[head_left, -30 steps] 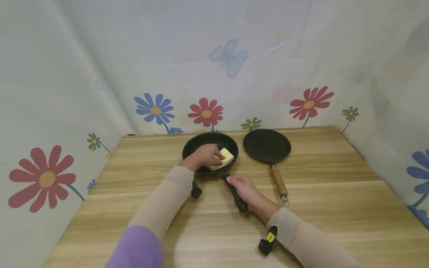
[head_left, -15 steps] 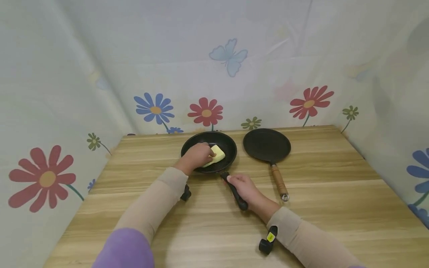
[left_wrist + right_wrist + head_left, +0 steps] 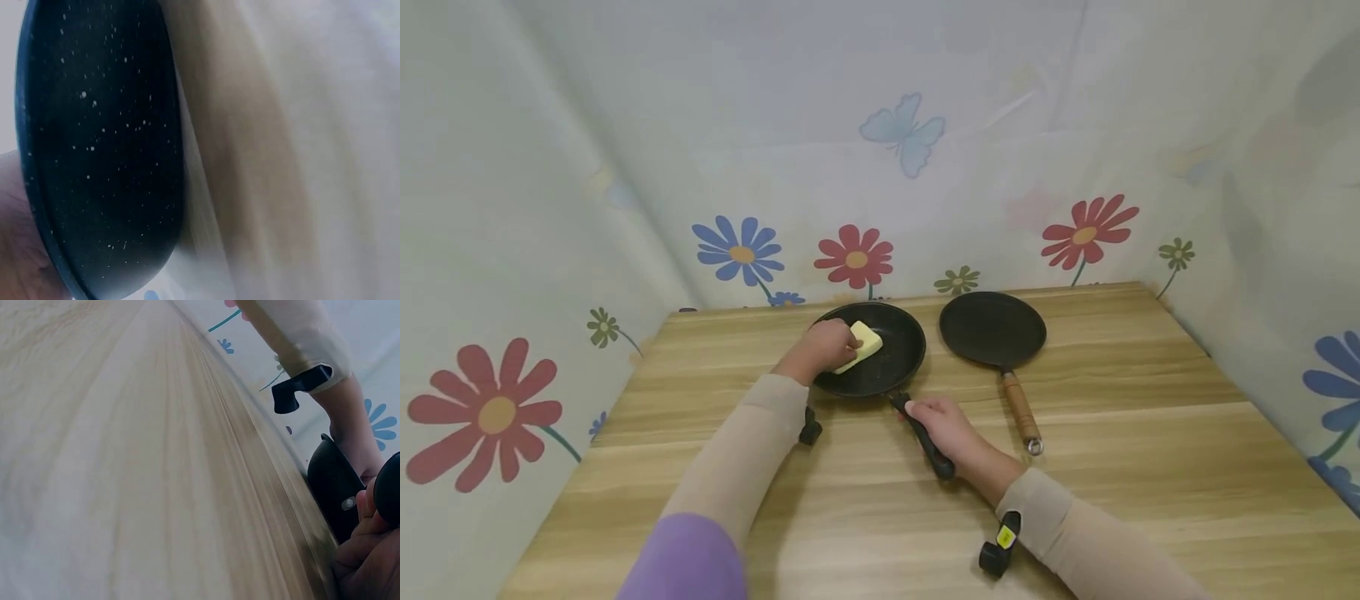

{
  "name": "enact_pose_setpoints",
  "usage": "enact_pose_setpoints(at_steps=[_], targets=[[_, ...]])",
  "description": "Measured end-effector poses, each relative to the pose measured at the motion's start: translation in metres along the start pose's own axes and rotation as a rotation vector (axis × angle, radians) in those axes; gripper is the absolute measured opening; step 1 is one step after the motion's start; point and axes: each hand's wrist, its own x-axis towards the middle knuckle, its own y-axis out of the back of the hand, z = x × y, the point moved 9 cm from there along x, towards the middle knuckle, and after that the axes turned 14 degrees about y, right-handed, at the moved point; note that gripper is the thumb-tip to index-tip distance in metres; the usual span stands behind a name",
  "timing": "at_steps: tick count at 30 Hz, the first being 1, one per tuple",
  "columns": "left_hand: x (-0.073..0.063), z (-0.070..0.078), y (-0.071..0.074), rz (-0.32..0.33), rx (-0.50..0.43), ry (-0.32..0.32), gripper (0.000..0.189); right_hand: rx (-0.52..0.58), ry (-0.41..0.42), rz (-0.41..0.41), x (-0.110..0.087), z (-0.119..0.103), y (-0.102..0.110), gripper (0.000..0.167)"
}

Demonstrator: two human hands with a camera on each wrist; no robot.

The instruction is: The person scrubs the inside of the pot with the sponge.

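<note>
A black frying pan (image 3: 901, 346) sits near the back of the table. Inside its left part, my left hand (image 3: 826, 346) grips a pale yellow sponge (image 3: 867, 340) against the pan's inner surface. My right hand (image 3: 951, 431) holds the pan's black handle (image 3: 931, 446), thumb along the top. In the left wrist view the speckled outer side of the pan (image 3: 106, 144) hides most of the left hand (image 3: 25, 244). The right wrist view shows the right hand's curled fingers (image 3: 369, 550) round the handle's end (image 3: 390, 490).
A flat black griddle pan (image 3: 992, 327) with a wooden handle (image 3: 1019, 408) lies to the right of the frying pan. Behind the wood-grain table (image 3: 1120, 467) hangs a white cloth backdrop (image 3: 985, 167) printed with flowers. Black wrist cameras hang below both sleeves.
My left hand has slid the sponge leftward across the inside of the pan. The right hand keeps its hold on the handle. The head view has shifted slightly.
</note>
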Motion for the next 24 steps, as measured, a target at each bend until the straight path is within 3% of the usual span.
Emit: enact_pose_setpoints(at_steps=[4,12,15,18,21,24], targets=[[-0.015,0.008,-0.003,-0.012,-0.035,-0.050,0.021,0.005,-0.006,0.003,-0.001,0.002,-0.001,0.038],[-0.038,0.029,-0.004,-0.060,-0.127,-0.072,0.024,-0.007,-0.005,0.051,-0.001,-0.004,0.003,0.038],[-0.041,0.037,-0.002,-0.063,-0.152,-0.097,0.022,-0.004,-0.005,0.055,0.001,-0.001,0.004,0.036],[-0.039,0.038,-0.004,-0.089,-0.156,-0.082,0.022,0.007,-0.006,0.032,0.000,-0.001,0.001,0.037],[-0.038,0.037,-0.006,-0.099,-0.137,-0.058,0.023,0.016,-0.005,0.005,0.000,-0.001,-0.002,0.039],[-0.041,0.039,-0.004,-0.103,-0.112,-0.075,0.024,0.017,-0.001,-0.001,0.000,-0.001,-0.003,0.040]])
